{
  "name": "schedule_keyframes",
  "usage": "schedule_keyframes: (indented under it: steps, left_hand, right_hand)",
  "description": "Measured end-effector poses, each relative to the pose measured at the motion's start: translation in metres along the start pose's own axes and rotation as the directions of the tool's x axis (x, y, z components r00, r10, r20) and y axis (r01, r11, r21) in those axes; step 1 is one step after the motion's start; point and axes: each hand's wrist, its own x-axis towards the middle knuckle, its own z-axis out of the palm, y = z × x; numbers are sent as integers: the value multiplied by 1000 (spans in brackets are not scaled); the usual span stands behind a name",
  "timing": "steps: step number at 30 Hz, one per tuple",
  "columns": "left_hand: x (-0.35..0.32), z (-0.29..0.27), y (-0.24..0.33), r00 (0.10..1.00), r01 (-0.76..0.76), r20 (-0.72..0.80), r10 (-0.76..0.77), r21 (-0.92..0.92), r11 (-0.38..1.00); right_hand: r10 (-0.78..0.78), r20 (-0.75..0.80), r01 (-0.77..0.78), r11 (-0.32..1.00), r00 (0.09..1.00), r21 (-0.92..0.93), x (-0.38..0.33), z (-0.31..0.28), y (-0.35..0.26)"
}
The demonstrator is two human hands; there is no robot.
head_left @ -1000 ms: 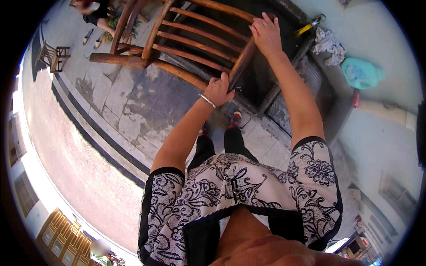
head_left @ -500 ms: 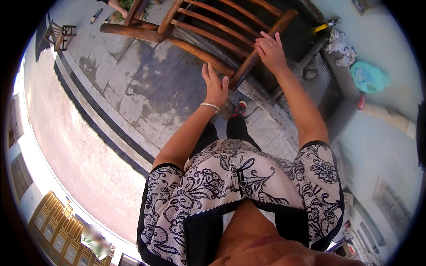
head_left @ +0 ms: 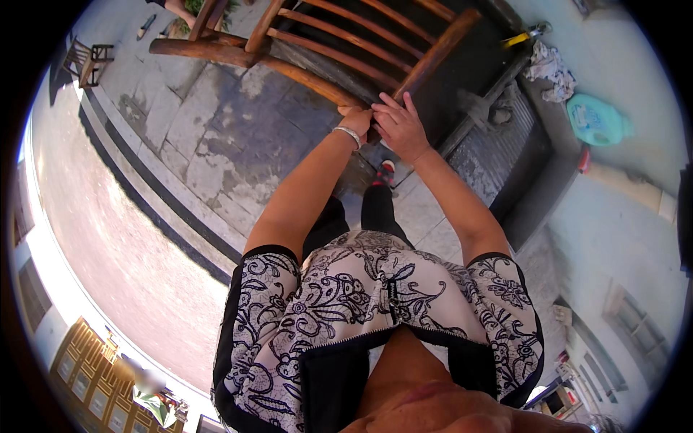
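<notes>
A brown wooden chair [head_left: 346, 46] lies tilted at the top of the view, its slatted part over the edge of a dark basin. My left hand [head_left: 356, 124], with a bracelet at the wrist, is closed round the chair's near corner, where a side rail meets the end post. Its fingertips are partly hidden behind the wood. Close beside it, my right hand [head_left: 404, 131] rests against the near end of the post with its fingers stretched out and apart. My two hands nearly touch.
The concrete basin [head_left: 516, 61] holds a ridged washboard slab [head_left: 498, 151]. On its right ledge lie a crumpled cloth [head_left: 550, 72], a yellow-handled tool [head_left: 517, 40] and a teal jug [head_left: 596, 120]. A small chair [head_left: 88, 63] stands far left. Another person's arm [head_left: 180, 10] shows at the top.
My right hand has slid down the post toward me, beside my left. My left hand has moved up slightly and closed on the chair's corner. The view has shifted a little.
</notes>
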Motion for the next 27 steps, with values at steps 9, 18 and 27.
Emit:
schedule_keyframes:
  steps: [9,18,27]
  left_hand:
    - [47,-19,-31,998,-6,-64,13,111,994]
    - [-4,-12,22,975,221,60,-216,-110,969]
    - [11,-21,13,966,235,139,-219,-105,966]
  right_hand:
    - [134,-123,-157,966,983,-205,50,-23,67]
    - [82,71,-75,992,994,-99,-1,-5,9]
    - [-103,139,118,988,985,-103,-9,17,-24]
